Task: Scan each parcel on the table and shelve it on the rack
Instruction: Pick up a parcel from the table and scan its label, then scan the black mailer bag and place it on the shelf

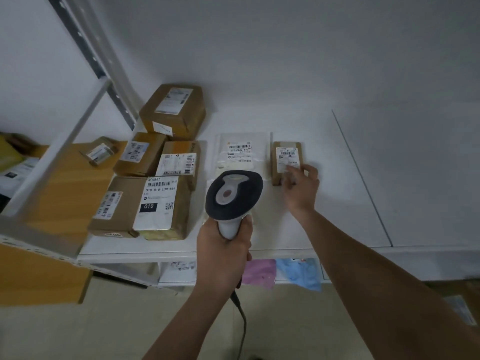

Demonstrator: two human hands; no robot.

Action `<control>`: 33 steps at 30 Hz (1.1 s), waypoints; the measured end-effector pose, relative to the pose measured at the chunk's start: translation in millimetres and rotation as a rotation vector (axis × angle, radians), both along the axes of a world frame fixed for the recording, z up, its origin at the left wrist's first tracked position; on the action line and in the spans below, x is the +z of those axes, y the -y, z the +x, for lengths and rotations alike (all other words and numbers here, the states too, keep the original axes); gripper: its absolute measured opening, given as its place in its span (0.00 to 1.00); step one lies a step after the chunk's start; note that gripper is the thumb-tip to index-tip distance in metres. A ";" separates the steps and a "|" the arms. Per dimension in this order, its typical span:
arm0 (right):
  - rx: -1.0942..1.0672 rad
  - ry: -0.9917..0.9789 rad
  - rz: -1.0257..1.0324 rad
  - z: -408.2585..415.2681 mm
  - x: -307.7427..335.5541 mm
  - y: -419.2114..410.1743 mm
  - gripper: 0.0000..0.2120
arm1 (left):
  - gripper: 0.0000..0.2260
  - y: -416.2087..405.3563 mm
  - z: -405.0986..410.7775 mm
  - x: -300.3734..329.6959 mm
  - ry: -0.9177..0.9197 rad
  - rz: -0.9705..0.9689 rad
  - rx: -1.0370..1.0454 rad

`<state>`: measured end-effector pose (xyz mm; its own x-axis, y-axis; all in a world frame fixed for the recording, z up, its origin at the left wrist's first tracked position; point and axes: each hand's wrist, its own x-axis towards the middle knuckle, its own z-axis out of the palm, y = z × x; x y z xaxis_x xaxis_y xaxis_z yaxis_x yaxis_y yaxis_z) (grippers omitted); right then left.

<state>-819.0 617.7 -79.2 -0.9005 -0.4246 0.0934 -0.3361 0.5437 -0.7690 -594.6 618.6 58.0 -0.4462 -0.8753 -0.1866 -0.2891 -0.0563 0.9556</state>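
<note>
Left hand curled round scanner above white bag; right hand fingertips pinching near corner of small box on table.

Plain white wall behind; beige floor below. Dim, even light; a thin dark seam crosses the white surface.

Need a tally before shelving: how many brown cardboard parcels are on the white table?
6. One at the back, two in the middle row, two in front, and a small one under the right hand. Others may be hidden behind.
</note>
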 end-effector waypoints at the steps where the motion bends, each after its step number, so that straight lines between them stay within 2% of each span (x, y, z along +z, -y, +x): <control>1: 0.000 0.038 -0.016 -2.4 1.9 6.8 0.16 | 0.13 0.9 1.7 -1.4 0.009 -0.003 0.001; 4: 0.018 0.116 0.009 -11.2 10.9 24.4 0.19 | 0.13 5.2 7.9 -3.9 0.019 -0.005 0.013; 7: 0.033 0.106 0.206 -15.1 22.7 31.9 0.23 | 0.12 9.4 15.4 -4.6 0.020 -0.008 0.041; 9: 0.007 0.046 0.252 -6.4 31.2 32.1 0.26 | 0.11 10.9 22.9 -2.3 0.010 0.004 0.058; 13: 0.083 -0.142 0.168 39.6 47.8 36.0 0.26 | 0.12 12.4 49.7 8.8 0.019 -0.005 0.066; 19: 0.259 -0.273 0.131 138.7 83.4 57.5 0.27 | 0.11 29.2 121.5 23.3 0.011 -0.052 0.135; 26: 0.453 -0.443 0.190 287.7 101.8 99.7 0.30 | 0.12 69.7 253.5 36.5 -0.019 -0.060 0.243; 33: 0.582 -0.355 0.224 463.9 76.2 145.5 0.28 | 0.14 131.0 417.1 46.8 -0.037 -0.097 0.371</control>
